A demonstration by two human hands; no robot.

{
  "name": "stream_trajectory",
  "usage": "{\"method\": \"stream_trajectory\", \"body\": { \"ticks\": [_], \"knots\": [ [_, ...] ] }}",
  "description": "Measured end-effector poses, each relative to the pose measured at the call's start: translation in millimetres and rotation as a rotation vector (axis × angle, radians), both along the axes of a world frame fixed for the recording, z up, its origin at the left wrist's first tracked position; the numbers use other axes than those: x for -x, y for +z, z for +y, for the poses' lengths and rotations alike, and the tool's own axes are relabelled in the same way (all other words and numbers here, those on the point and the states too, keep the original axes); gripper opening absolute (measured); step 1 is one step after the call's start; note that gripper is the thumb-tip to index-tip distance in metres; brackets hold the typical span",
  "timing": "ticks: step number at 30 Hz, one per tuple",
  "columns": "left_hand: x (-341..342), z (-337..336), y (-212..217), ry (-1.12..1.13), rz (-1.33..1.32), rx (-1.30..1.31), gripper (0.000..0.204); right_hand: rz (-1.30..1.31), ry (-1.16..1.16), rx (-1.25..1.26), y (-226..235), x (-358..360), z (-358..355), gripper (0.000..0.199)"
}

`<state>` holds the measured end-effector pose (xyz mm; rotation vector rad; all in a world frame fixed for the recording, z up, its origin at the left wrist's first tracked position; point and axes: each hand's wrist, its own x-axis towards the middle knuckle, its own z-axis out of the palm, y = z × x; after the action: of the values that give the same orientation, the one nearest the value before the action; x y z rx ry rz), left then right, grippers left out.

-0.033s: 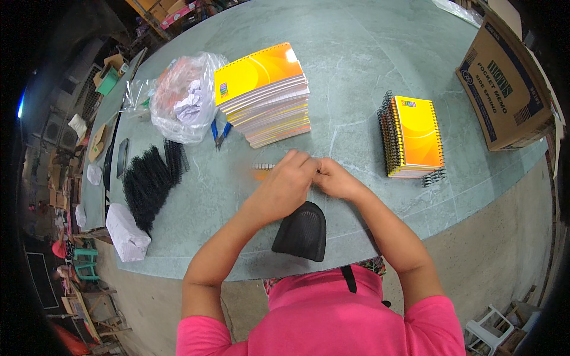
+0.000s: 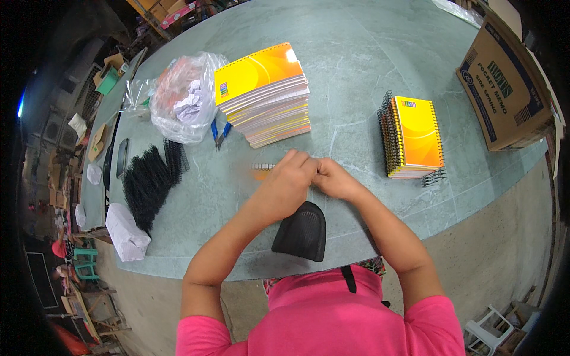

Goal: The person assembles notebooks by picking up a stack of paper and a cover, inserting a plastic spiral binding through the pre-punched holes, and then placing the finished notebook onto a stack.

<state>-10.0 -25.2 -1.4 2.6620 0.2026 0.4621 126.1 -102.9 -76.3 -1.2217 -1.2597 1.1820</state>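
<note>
My left hand (image 2: 289, 178) and my right hand (image 2: 335, 180) meet fingertip to fingertip on the grey-green table (image 2: 356, 47). Both are closed on a small orange notebook (image 2: 261, 171), whose punched edge sticks out to the left of my left hand. What the fingers pinch between them is hidden. Just beyond my hands stands a tall stack of unbound yellow-orange notebooks (image 2: 267, 95). To the right lies a shorter stack of notebooks bound with black wire spirals (image 2: 412, 136).
A pile of black wire spirals (image 2: 151, 181) lies at the left, with a white packet (image 2: 126, 232) below it. A stuffed plastic bag (image 2: 184, 98) and blue pliers (image 2: 221, 133) sit beside the tall stack. A cardboard box (image 2: 504, 89) stands far right. A black mesh pad (image 2: 303, 231) lies near my body.
</note>
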Motion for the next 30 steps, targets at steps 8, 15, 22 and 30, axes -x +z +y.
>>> {"method": "stream_trajectory", "body": {
  "ticks": [8, 15, 22, 30],
  "knots": [
    [3, 1, 9, 0.064, -0.031, 0.125, 0.027, -0.177, -0.055, 0.033, 14, 6, -6, 0.026],
    [40, 0, 61, 0.315, -0.393, -0.095, 0.032, -0.710, -0.606, -0.388, 132, -38, -108, 0.052],
    [19, -14, 46, 0.101, -0.322, -0.026, 0.028, -1.488, -0.752, 0.061, 84, -66, -128, 0.054],
    [23, -13, 38, 0.095, -0.284, 0.015, 0.023, -1.371, -0.900, 0.205, 92, -85, -120, 0.088]
  ]
}}
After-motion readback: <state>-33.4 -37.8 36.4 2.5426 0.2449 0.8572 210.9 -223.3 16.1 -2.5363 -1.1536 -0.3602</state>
